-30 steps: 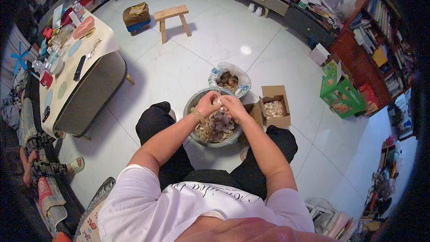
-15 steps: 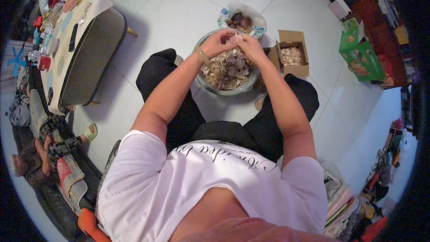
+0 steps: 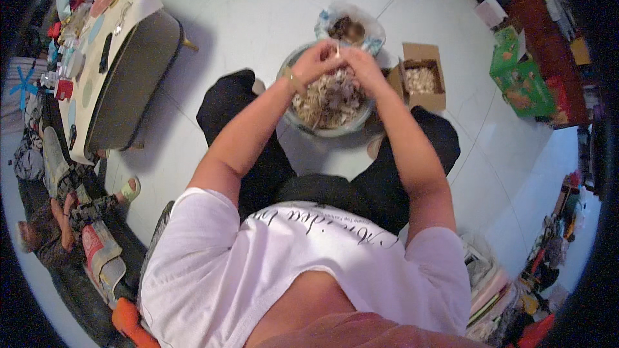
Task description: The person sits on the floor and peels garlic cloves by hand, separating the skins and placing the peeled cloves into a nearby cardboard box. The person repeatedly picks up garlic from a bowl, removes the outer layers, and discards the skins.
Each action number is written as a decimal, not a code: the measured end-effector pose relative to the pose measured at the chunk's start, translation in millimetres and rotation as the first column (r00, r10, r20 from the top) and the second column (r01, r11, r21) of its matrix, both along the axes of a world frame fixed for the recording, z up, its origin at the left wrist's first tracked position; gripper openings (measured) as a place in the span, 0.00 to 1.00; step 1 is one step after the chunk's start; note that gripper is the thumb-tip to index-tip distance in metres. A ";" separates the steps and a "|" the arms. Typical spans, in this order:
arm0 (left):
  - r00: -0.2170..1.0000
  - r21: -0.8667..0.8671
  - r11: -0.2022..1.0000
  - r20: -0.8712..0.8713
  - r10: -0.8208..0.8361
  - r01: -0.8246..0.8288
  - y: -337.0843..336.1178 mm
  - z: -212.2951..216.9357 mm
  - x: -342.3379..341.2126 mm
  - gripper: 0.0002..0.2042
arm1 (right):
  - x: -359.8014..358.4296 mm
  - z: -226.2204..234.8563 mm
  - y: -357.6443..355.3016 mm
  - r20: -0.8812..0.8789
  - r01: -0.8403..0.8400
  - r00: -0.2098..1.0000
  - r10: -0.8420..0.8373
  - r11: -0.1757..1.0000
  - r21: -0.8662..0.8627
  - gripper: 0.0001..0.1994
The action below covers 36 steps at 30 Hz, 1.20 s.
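My left hand (image 3: 317,61), with a pale bangle (image 3: 294,82) at the wrist, meets my right hand (image 3: 363,69) above the far part of a round basin (image 3: 297,120). Between the fingertips of both is a small whitish piece that looks like a garlic clove (image 3: 337,52); blur softens its outline. Dry, papery beige skins (image 3: 327,104) are heaped in the basin, which stands on the floor between my knees. To the right of it, an open cardboard box (image 3: 428,101) holds many small white pieces like peeled cloves (image 3: 420,80).
Just beyond the basin lies an open plastic bag (image 3: 376,26) with dark and brownish contents. A cluttered table (image 3: 88,93) stands at the left, and a person (image 3: 55,235) sits below it. Green cartons (image 3: 521,87) are at the right, beside a reddish-brown cabinet (image 3: 532,13).
Both hands have shifted slightly while staying together over the basin, the left fingers curling more. The small pale piece remains between them.
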<state>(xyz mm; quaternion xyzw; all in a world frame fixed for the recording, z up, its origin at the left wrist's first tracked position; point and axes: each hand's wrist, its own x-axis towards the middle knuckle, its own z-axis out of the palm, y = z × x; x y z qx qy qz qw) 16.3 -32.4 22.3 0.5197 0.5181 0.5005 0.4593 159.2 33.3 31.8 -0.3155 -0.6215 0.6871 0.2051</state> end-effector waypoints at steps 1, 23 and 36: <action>0.993 0.045 0.999 -0.118 0.009 -0.003 7.5 0.3 -2.8 0.14 | -1.6 0.0 4.1 -0.001 0.031 1.000 -0.031 0.999 -0.010 0.14; 0.830 0.105 0.941 -0.447 0.334 -0.322 -0.5 30.7 12.6 0.10 | -20.3 8.7 -4.2 -0.038 0.160 0.987 -0.158 0.985 0.059 0.10; 0.930 0.061 0.988 -0.333 0.152 -0.140 10.3 11.5 -9.1 0.10 | -5.7 24.2 6.4 0.035 -0.053 0.998 0.050 0.995 0.086 0.13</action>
